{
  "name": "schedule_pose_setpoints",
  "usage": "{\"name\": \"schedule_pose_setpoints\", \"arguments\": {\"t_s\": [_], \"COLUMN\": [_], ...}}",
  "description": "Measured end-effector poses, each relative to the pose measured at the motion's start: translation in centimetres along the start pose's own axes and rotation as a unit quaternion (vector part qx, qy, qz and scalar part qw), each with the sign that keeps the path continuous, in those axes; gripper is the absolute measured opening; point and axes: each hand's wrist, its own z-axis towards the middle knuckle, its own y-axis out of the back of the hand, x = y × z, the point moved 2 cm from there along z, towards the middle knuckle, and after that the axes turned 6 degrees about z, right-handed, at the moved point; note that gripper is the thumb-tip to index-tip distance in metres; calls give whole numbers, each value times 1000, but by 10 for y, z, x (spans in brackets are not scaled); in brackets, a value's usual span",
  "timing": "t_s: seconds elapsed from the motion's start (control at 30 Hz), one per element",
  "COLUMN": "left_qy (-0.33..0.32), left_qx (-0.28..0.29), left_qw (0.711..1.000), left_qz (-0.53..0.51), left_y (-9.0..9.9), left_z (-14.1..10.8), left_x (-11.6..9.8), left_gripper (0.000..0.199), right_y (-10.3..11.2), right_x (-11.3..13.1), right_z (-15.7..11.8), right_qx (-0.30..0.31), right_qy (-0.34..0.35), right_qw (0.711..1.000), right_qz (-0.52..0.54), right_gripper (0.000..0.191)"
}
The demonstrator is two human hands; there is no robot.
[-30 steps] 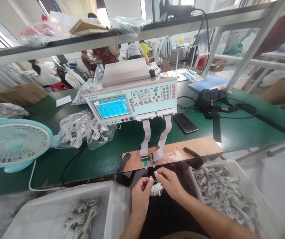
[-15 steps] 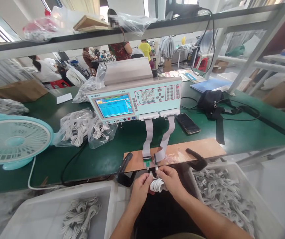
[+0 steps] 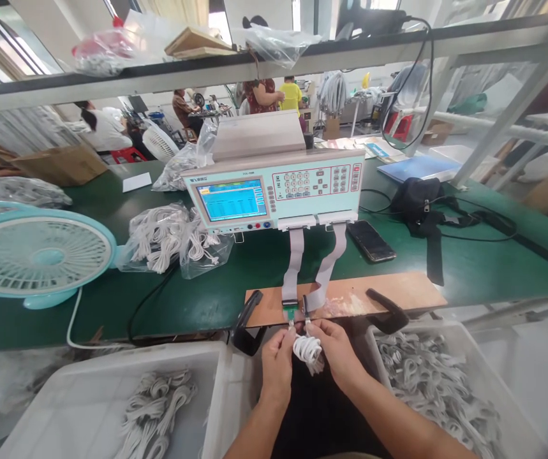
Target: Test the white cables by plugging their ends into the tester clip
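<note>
A coiled white cable [image 3: 308, 352] hangs between my hands at the front edge of the bench. My left hand [image 3: 277, 357] pinches one cable end against the small green board [image 3: 291, 313]. With fingers closed, my right hand [image 3: 335, 349] grips the other end at the connector beside it. Grey ribbon cables [image 3: 295, 268] run from these connectors up to the tester [image 3: 274, 191], whose blue screen [image 3: 233, 201] is lit. The connectors sit on a wooden board [image 3: 350, 298] with black clamps at both sides.
A light-blue fan [image 3: 46, 255] and bagged cables [image 3: 159, 236] are at the left. Bins with coiled cables stand at lower left [image 3: 216, 395] and lower right [image 3: 488, 370]. A phone [image 3: 372, 241] and black bag [image 3: 417, 204] lie right. People work beyond the shelf.
My left hand has brought its cable end up to the green board's connector. The coil now hangs lower between my hands. The whole view has shifted slightly.
</note>
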Motion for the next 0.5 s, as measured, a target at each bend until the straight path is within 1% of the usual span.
{"name": "schedule_pose_setpoints", "arguments": {"t_s": [0.1,0.17,0.23,0.27,0.3,0.33,0.37,0.4,0.43,0.47,0.5], "left_qy": [-27,-23,-22,-36,-62,-98,-133,-156,-161,-146,-110], "left_qx": [12,13,11,6,-10,-43,-92,-151,-212,-264,-294], "left_qw": [999,998,997,996,995,992,985,974,960,947,940], "left_qz": [14,52,77,80,76,68,63,69,86,108,138], "left_y": [-4,-1,12,23,38,58,82,108,135,161,185], "left_z": [1,0,-5,-8,-12,-16,-20,-24,-30,-36,-42], "left_x": [-1,-7,-21,-30,-38,-45,-49,-48,-41,-29,-11], "left_gripper": [32,33,32,32,31,30,29,28,28,27,26], "right_y": [0,1,2,4,5,6,7,8,9,10,10], "right_x": [-1,-1,-1,-1,-2,-2,-3,-3,-3,-4,-4], "right_z": [1,1,0,0,0,0,1,2,4,5,6], "right_qx": [13,16,9,3,-2,-7,-9,-14,-20,-29,-37], "right_qy": [9,6,-2,-6,-10,-12,-14,-15,-15,-15,-12], "right_qw": [1000,1000,1000,1000,999,999,998,998,997,996,995], "right_qz": [-4,-8,-20,-29,-39,-48,-57,-65,-72,-80,-91], "right_gripper": [33,32,32,31,29,28,28,28,28,29,29]}}
